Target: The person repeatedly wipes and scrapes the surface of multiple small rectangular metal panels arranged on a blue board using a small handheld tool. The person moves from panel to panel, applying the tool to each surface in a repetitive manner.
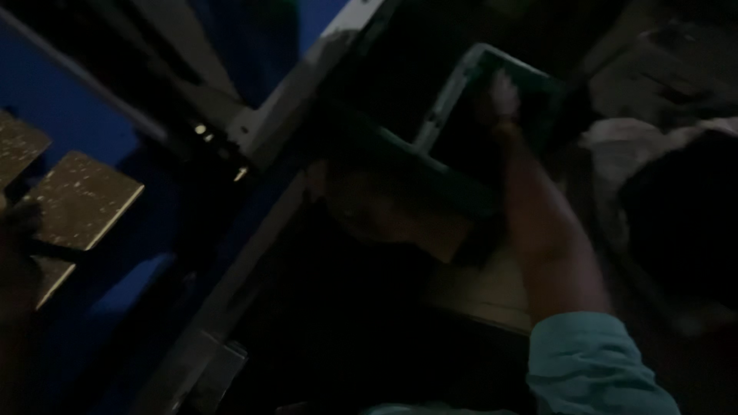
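Very dark, blurred head view. The right hand (500,100) is raised at the end of a bare forearm, w/ a light teal sleeve (592,361) at the elbow end. The hand sits inside a green rectangular frame (453,96) w/ a pale, worn edge, prob. a crate or tray rim, tilted. Fingers (503,83) look bunched together against the frame's far bar, apparently gripping it, but blur is too heavy to tell for sure whether they wrap round it or just press on it. Thumb not visible.

The frame's long side runs down and left from the fingers; its dark green lower bar (407,165) passes just below the wrist. Under that bar, near the forearm, a brownish shape (384,215), too dim to name.

Left of the fingers, well apart, a pale painted metal beam (307,84) runs diagonally, w/ a bracket and small bright spots (204,131) at its lower end. A second pale rail (231,300) continues down toward the bottom edge. Behind these, a blue surface (69,115).

Far left, speckled tan flat panels (81,200), stacked or overlapping. A dark blurred shape (15,230) at that edge touches them; may be the left hand, can't tell, fingers not readable.

Right of the fingers, a pale cloth-like heap (638,142) and dark mass below it.
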